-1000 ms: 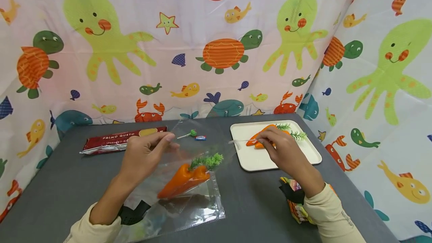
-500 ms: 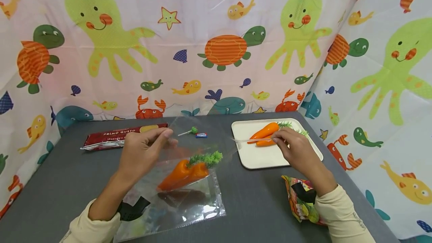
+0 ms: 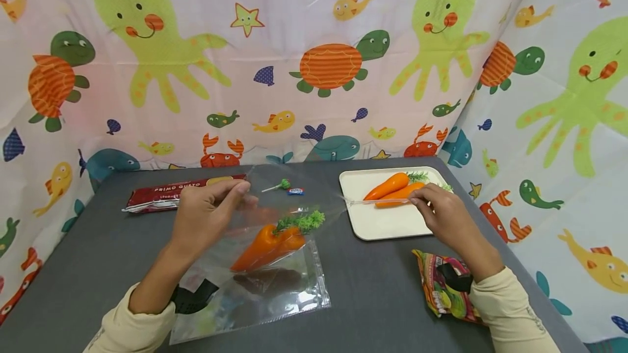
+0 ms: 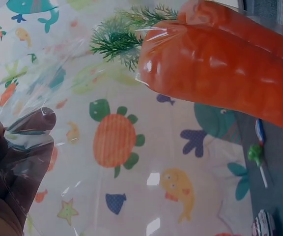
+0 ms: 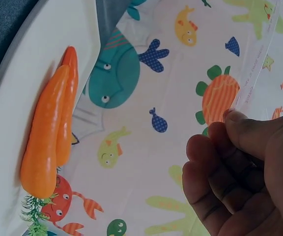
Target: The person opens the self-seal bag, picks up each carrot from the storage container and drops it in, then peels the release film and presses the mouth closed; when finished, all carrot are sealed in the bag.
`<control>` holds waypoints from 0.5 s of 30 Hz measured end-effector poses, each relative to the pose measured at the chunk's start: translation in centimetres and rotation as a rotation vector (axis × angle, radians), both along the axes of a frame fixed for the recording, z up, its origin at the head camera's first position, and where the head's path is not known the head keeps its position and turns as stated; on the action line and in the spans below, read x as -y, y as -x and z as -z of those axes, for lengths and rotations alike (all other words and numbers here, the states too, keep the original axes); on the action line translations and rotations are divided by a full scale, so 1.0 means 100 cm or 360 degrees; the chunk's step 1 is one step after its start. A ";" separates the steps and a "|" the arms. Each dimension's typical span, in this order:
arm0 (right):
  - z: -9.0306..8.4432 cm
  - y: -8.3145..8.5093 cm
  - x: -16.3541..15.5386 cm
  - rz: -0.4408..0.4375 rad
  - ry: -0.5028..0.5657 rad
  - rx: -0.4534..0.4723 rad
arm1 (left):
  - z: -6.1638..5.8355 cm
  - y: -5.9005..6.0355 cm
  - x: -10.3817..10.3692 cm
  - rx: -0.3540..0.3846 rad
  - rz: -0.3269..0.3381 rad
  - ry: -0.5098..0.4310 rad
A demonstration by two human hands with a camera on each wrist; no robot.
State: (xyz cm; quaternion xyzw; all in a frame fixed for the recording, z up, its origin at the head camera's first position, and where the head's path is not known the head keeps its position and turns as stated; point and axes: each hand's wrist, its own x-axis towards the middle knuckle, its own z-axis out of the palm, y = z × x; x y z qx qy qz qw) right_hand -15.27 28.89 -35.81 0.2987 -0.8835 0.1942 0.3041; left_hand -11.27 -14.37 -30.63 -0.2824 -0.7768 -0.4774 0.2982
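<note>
Hands pinch opposite edges of the clear bag (image 3: 265,271): left hand (image 3: 203,217) at its near corner, right hand (image 3: 441,217) over the white tray (image 3: 378,227). Two carrots (image 3: 270,247) lie inside, above the bench (image 3: 368,298).

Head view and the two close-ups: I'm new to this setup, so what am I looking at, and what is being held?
There is no machine: a person works bare-handed, wearing one camera on the head and one on each wrist. The head view looks down on a grey table. The left hand pinches one edge of a clear bag's mouth and the right hand pinches the other, stretching it open. Toy carrots lie inside it. Two more carrots lie on a white tray. A pasta packet, a lollipop, a candy and a snack bag also lie there. The close-ups are the wrist cameras.
</note>
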 end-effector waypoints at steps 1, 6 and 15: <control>-0.001 0.000 0.000 -0.0007 0.0006 0.0001 | 0.000 0.000 0.000 -0.0005 -0.0007 -0.0002; -0.003 0.002 -0.003 -0.0006 0.0045 0.0007 | -0.002 -0.001 0.002 -0.0083 -0.0035 0.0001; 0.005 -0.003 -0.017 0.0069 0.0057 0.0089 | 0.001 -0.003 0.003 -0.0040 -0.0014 -0.0015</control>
